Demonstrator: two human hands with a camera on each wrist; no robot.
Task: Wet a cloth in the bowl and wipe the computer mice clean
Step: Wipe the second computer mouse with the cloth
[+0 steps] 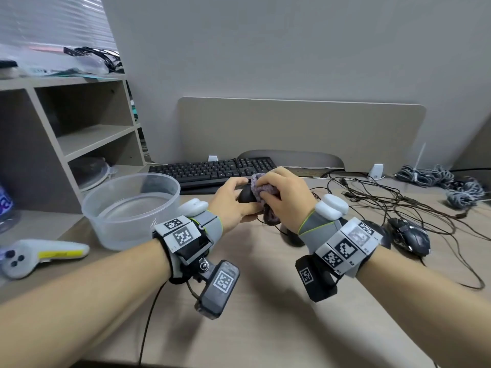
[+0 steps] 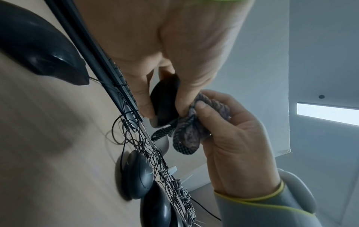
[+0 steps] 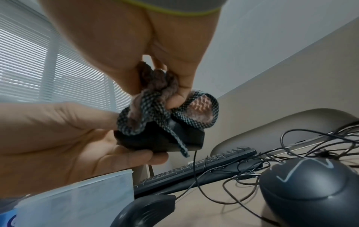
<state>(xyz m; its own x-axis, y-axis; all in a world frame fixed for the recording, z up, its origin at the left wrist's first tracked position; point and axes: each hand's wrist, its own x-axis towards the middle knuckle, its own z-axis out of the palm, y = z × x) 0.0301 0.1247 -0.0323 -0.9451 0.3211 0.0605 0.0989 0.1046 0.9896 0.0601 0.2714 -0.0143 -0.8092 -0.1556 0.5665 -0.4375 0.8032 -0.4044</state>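
My left hand holds a small black wired mouse up above the desk, thumb on one side and fingers on the other. My right hand grips a bunched purple-grey mesh cloth and presses it onto the mouse's top. The left wrist view shows the mouse pinched in my fingers with the cloth hanging beside it. In the right wrist view the cloth drapes over the mouse, whose cable hangs down. A clear plastic bowl with water stands on the left.
Other black mice lie on the desk at the right among tangled cables. A black keyboard sits behind my hands. A white controller lies at the left, beside a shelf unit.
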